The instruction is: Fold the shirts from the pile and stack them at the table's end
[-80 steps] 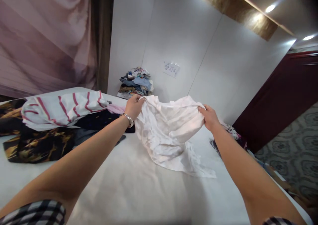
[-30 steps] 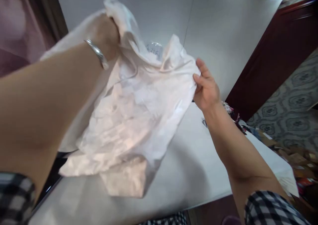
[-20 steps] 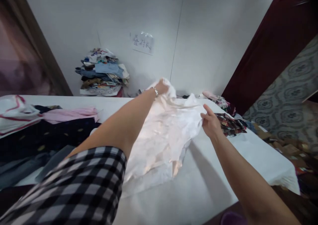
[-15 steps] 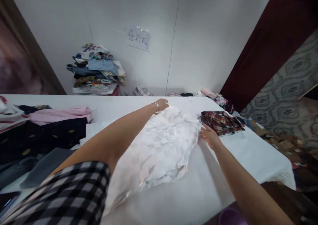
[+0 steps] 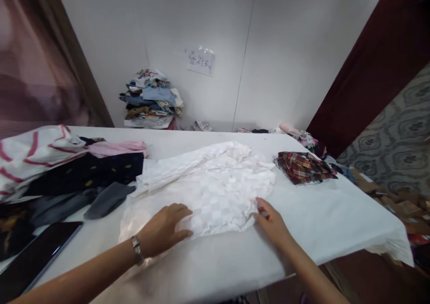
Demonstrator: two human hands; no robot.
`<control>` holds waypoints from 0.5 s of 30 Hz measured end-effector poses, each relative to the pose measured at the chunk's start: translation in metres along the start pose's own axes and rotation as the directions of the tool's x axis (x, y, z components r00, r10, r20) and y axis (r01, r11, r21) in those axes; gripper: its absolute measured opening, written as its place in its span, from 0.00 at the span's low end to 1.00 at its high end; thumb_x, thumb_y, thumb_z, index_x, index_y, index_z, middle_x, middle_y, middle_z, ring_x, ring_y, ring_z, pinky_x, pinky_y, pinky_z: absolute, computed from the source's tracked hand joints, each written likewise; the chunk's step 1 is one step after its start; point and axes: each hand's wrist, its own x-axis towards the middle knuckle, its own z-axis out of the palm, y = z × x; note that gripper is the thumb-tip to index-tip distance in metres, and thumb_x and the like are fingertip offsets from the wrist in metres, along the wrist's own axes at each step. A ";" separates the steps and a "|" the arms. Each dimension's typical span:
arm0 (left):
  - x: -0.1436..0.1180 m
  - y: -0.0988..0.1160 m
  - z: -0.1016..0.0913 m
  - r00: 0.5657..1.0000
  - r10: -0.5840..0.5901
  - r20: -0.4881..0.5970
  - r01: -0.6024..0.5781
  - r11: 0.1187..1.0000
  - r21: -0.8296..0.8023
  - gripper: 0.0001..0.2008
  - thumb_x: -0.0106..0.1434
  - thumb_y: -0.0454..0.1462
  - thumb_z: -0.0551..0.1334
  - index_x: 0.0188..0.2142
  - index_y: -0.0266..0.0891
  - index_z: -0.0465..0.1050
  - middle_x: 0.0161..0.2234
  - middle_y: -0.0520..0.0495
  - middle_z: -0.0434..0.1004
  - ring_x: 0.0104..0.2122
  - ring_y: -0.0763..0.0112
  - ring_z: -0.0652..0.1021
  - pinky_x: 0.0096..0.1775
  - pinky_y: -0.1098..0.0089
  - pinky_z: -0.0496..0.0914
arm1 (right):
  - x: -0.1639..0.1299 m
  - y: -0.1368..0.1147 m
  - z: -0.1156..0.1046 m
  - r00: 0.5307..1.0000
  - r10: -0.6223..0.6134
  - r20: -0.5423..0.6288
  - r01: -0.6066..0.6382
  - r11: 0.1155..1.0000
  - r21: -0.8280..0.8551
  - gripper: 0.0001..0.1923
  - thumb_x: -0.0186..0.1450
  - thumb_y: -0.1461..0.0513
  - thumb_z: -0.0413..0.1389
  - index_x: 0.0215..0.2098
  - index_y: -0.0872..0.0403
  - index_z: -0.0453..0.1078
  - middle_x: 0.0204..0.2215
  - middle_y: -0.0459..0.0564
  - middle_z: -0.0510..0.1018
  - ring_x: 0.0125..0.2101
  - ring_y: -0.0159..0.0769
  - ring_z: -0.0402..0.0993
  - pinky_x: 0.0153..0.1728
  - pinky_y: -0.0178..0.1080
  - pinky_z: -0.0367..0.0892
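Observation:
A thin white shirt point(image 5: 218, 192) with a faint checked weave lies crumpled across the middle of the table, its far end bunched near the back. My left hand point(image 5: 168, 228) rests at the shirt's near left edge, thumb and fingers apart, and wears a metal bracelet. At the near right corner of the fabric, my right hand point(image 5: 273, 223) has its thumb and index finger closed around the edge. To the right of the shirt sits a folded red plaid shirt point(image 5: 305, 167).
Striped, pink, navy and grey clothes point(image 5: 83, 169) are heaped on the left, with a black phone-like device point(image 5: 40, 254) in front. A tall clothes stack point(image 5: 151, 100) stands by the wall below a handwritten sign point(image 5: 200, 61). Cardboard boxes point(image 5: 399, 201) fill the floor at right.
Both hands have come back from the shirt's far and right sides to its near edge. The left arm no longer stretches over the fabric, and the view has shifted.

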 end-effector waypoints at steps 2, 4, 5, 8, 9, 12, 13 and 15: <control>-0.017 -0.002 0.008 1.000 -0.010 0.001 0.010 1.000 0.005 0.19 0.59 0.47 0.62 0.47 0.44 0.74 0.49 0.44 0.76 0.47 0.59 0.76 0.49 0.60 0.70 | -0.016 -0.007 0.011 0.981 -0.166 0.101 0.178 0.977 -0.121 0.25 0.60 0.57 0.57 0.56 0.50 0.70 0.54 0.53 0.73 0.54 0.46 0.69 0.55 0.49 0.64; -0.021 -0.007 0.008 0.999 -0.041 -0.023 0.041 0.999 -0.008 0.17 0.61 0.47 0.59 0.46 0.43 0.74 0.49 0.44 0.77 0.47 0.60 0.76 0.48 0.62 0.70 | -0.024 -0.012 0.018 0.948 -0.254 0.193 0.293 0.931 -0.215 0.24 0.61 0.57 0.56 0.55 0.48 0.70 0.56 0.53 0.72 0.56 0.46 0.66 0.56 0.49 0.63; -0.019 -0.011 0.006 0.996 -0.073 -0.046 0.073 0.997 -0.015 0.17 0.62 0.47 0.57 0.46 0.42 0.74 0.48 0.44 0.77 0.45 0.62 0.77 0.47 0.63 0.71 | -0.025 -0.013 0.020 0.937 -0.275 0.215 0.326 0.911 -0.254 0.22 0.62 0.57 0.56 0.55 0.47 0.71 0.55 0.52 0.72 0.56 0.46 0.66 0.56 0.49 0.64; 0.002 -0.028 -0.011 0.969 -0.210 -0.131 0.216 0.976 0.033 0.19 0.66 0.47 0.51 0.48 0.41 0.72 0.50 0.44 0.75 0.41 0.64 0.78 0.43 0.66 0.71 | -0.022 -0.010 0.022 0.929 -0.313 0.196 0.362 0.877 -0.315 0.16 0.64 0.61 0.52 0.48 0.48 0.76 0.51 0.53 0.75 0.52 0.45 0.68 0.54 0.49 0.66; 0.011 -0.035 -0.018 0.955 -0.254 -0.151 0.268 0.960 0.078 0.19 0.66 0.46 0.51 0.49 0.41 0.71 0.51 0.43 0.74 0.41 0.64 0.78 0.42 0.65 0.71 | -0.021 -0.008 0.022 0.929 -0.324 0.177 0.365 0.877 -0.313 0.15 0.64 0.62 0.51 0.45 0.48 0.77 0.49 0.53 0.76 0.51 0.45 0.69 0.53 0.49 0.66; 0.038 -0.057 -0.034 0.914 -0.372 -0.163 0.402 0.886 0.230 0.19 0.65 0.42 0.51 0.53 0.39 0.69 0.55 0.40 0.69 0.45 0.59 0.77 0.41 0.63 0.70 | -0.017 0.002 0.023 0.927 -0.356 0.115 0.374 0.888 -0.269 0.14 0.64 0.63 0.50 0.38 0.49 0.78 0.45 0.53 0.78 0.48 0.43 0.71 0.52 0.48 0.67; 0.046 -0.065 -0.036 0.897 -0.416 -0.150 0.441 0.857 0.265 0.19 0.65 0.41 0.51 0.53 0.39 0.69 0.55 0.39 0.68 0.46 0.58 0.77 0.41 0.63 0.70 | -0.017 0.004 0.023 0.927 -0.362 0.093 0.374 0.892 -0.253 0.14 0.64 0.63 0.50 0.38 0.49 0.78 0.44 0.52 0.78 0.47 0.43 0.72 0.51 0.48 0.68; 0.057 -0.079 -0.038 0.862 -0.491 -0.122 0.504 0.808 0.305 0.18 0.65 0.40 0.51 0.49 0.38 0.72 0.53 0.37 0.69 0.45 0.56 0.77 0.41 0.62 0.70 | -0.017 0.009 0.024 0.929 -0.365 0.058 0.368 0.901 -0.229 0.13 0.64 0.63 0.50 0.38 0.49 0.78 0.42 0.52 0.78 0.45 0.42 0.73 0.50 0.47 0.69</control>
